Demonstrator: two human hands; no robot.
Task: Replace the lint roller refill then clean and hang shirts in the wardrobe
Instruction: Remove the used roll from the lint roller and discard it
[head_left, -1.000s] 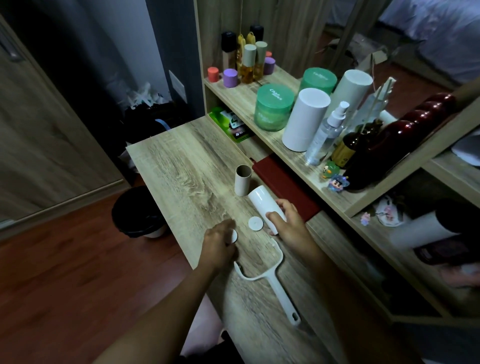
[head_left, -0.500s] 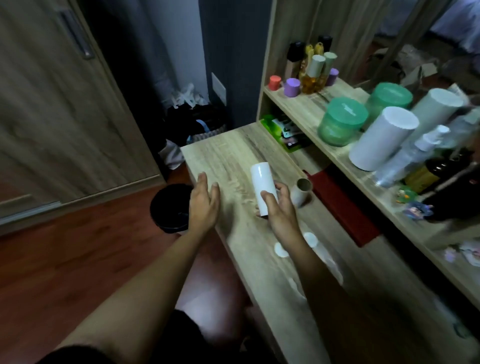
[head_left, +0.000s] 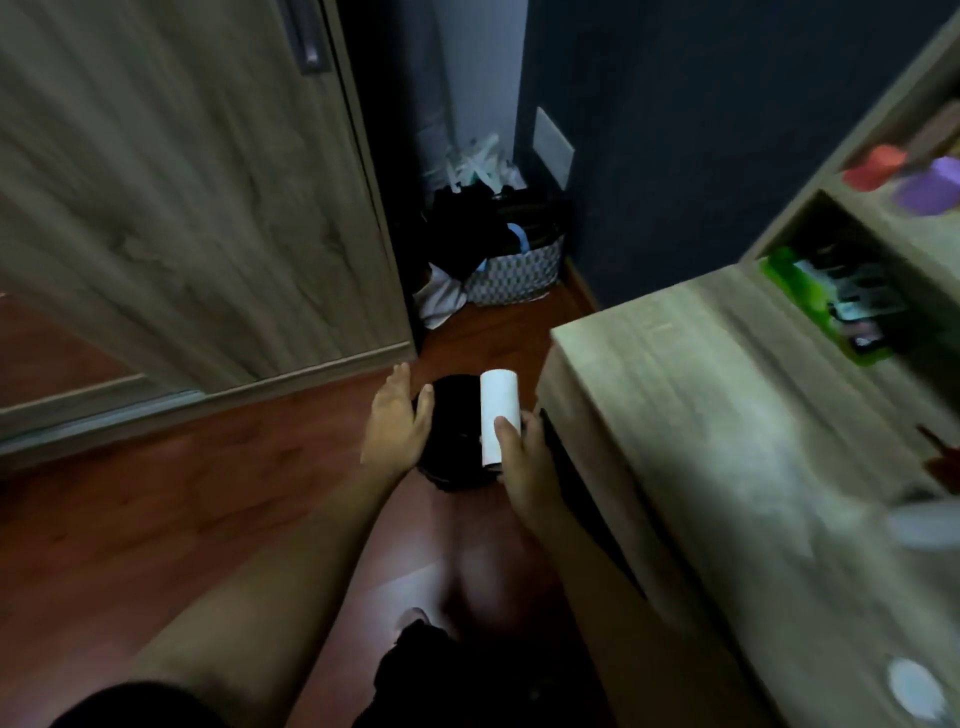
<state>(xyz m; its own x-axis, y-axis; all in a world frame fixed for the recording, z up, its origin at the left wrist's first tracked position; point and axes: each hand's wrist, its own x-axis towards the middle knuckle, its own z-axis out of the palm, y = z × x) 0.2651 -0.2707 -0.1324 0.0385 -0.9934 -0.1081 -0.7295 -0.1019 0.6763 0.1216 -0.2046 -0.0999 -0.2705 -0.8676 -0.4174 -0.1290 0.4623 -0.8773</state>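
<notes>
gripping white lint roller refill in right hand, thumb curled across its front, roll upright over black bin on wood floor. left hand flat, fingers straight, holding nothing, just beside bin's left rim, possibly touching; blur hides contact. desk at right, wardrobe door at left.

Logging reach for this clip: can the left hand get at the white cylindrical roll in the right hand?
Probably yes. The left hand hovers open just left of the white cylindrical roll, which the right hand grips at its lower end. Only open space above the black round bin separates them.
</notes>
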